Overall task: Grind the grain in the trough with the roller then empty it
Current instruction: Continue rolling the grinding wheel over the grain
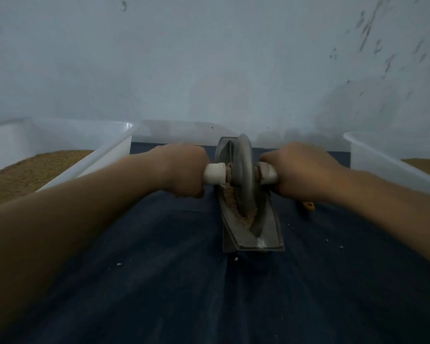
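L hand (184, 170) + R hand (301, 172): my fingers curl round roller (241, 170) handles | disc stands in trough (253, 232) (grain (233, 202) beside it) | dark cloth (159, 269) under.

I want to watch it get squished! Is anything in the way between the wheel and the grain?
Nothing visible is in the way. The roller sits in the trough, right on the grain, with the left hand and right hand gripping it.

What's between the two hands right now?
Head view: the roller, its grey disc upright in the trough over grain, between left hand and right hand.
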A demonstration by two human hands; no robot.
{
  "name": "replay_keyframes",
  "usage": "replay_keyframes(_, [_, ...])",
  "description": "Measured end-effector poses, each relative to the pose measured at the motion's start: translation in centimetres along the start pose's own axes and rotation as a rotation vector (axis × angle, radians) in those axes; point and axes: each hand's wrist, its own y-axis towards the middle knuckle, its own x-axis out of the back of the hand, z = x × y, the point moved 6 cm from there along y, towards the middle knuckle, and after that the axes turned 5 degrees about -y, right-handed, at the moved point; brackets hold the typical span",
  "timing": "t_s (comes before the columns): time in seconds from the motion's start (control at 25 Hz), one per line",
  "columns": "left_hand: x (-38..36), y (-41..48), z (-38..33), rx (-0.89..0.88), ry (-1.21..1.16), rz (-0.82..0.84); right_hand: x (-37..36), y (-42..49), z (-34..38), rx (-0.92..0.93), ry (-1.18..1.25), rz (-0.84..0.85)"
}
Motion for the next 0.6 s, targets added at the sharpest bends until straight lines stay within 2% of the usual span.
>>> replay_keyframes(0.08, [-0.1,-0.3,0.0,-0.027,0.065,-0.001,0.3,-1.8,0.1,0.027,-0.025,-0.098])
replay_keyframes(0.16, [0.2,0.8,0.1,-0.008,0.151,-0.117,-0.5,-1.1,-0.2,0.013,-0.005,-0.085])
replay_keyframes(0.24, [0.6,2.4,0.4,0.062,0.154,-0.241,-1.3,1.4,-0.6,-0.064,0.01,-0.057])
replay_keyframes(0.32, [0.5,3.8,1.3,0.152,0.112,-0.306,-1.3,4.1,-0.9,-0.142,-0.048,-0.12])
replay_keyframes(0.44, [0.4,4.3,1.6,0.216,0.06,-0.305,-1.3,6.2,-1.2,-0.173,-0.08,-0.087])
replay_keyframes(0.6, [0.3,1.8,0.3,0.141,0.062,-0.197,-0.8,3.5,-0.3,-0.096,-0.021,0.043])
